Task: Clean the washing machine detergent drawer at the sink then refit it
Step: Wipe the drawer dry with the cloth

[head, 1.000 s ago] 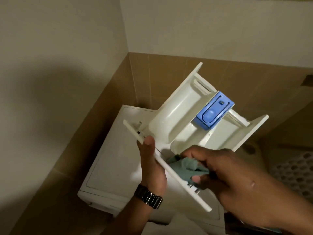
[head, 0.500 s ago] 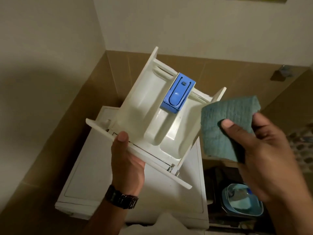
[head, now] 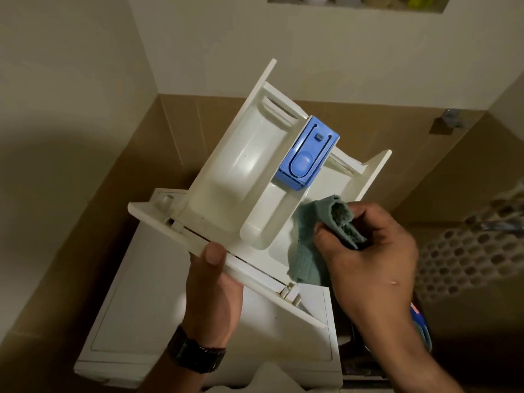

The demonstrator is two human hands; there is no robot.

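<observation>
Drawer [head: 241, 177] held up above the washing machine [head: 147, 307], left hand [head: 212, 290] gripping its front panel; right hand [head: 371, 251] pinches a folded green cloth [head: 309, 251], hiding the right-hand compartment's floor.

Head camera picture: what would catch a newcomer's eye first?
A white detergent drawer held up mid-frame, with a bright blue insert between its compartments. The left hand grips its front panel, while the right hand pinches a folded green cloth in the right compartment.

A home laundry corner: a white washing machine [head: 158, 307] against tiled walls, a perforated laundry basket [head: 467, 251] beside it.
</observation>
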